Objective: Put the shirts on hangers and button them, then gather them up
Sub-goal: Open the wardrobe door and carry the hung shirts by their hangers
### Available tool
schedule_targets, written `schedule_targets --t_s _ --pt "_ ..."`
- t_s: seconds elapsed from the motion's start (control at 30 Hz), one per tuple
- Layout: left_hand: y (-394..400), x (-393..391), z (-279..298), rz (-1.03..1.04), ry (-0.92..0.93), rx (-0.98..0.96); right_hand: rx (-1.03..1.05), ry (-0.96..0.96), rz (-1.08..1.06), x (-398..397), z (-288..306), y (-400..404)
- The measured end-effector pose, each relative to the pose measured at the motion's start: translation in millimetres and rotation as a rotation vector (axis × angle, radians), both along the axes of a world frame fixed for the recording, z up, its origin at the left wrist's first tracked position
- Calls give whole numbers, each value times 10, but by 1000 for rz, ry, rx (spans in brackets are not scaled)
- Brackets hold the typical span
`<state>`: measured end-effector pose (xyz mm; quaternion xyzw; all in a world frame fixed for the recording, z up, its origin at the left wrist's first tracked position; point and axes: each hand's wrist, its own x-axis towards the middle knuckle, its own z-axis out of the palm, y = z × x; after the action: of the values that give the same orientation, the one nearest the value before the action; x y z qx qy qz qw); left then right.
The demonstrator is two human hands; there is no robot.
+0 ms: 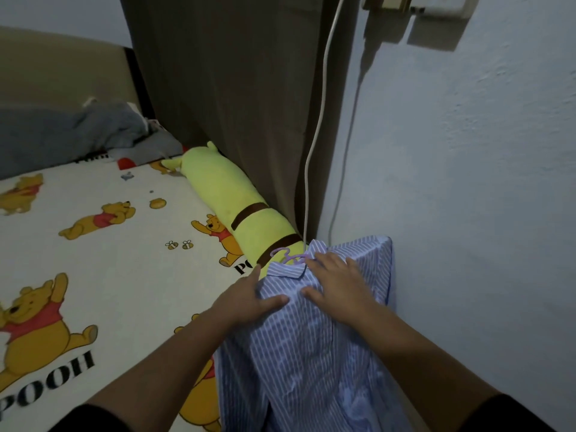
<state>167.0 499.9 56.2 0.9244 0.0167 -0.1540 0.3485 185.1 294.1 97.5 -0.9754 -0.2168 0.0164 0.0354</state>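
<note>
The shirt lies front-up along the right edge of the bed, against the wall, its long axis running from you toward the curtain. Its collar points away from you, and the hanger hook pokes out past it, just beside the bolster. Your left hand rests flat on the near-left chest, fingers straight and loosely spread, thumb pointing toward the placket. Your right hand lies flat across the right chest, fingers spread, tips touching the collar. Neither hand pinches anything. The placket runs between your thumbs, so either hand reaches it; I can't tell which buttons are done. The cable hangs just beyond the collar.
</note>
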Motion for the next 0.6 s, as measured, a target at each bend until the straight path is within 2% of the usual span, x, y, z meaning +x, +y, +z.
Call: schedule_targets --t_s 0.17,0.23,0.47,0.6 --pt "-9 -25 -10 -14 -241 284 -15 2 1 36 -68 3" --pt "-12 -49 27 -26 -314 337 19 -45 16 44 -45 -21" --pt "14 -115 191 -142 -554 401 273 -360 -11 145 356 -162" --pt "2 -119 253 -219 -829 486 492 -274 -83 114 648 -240"
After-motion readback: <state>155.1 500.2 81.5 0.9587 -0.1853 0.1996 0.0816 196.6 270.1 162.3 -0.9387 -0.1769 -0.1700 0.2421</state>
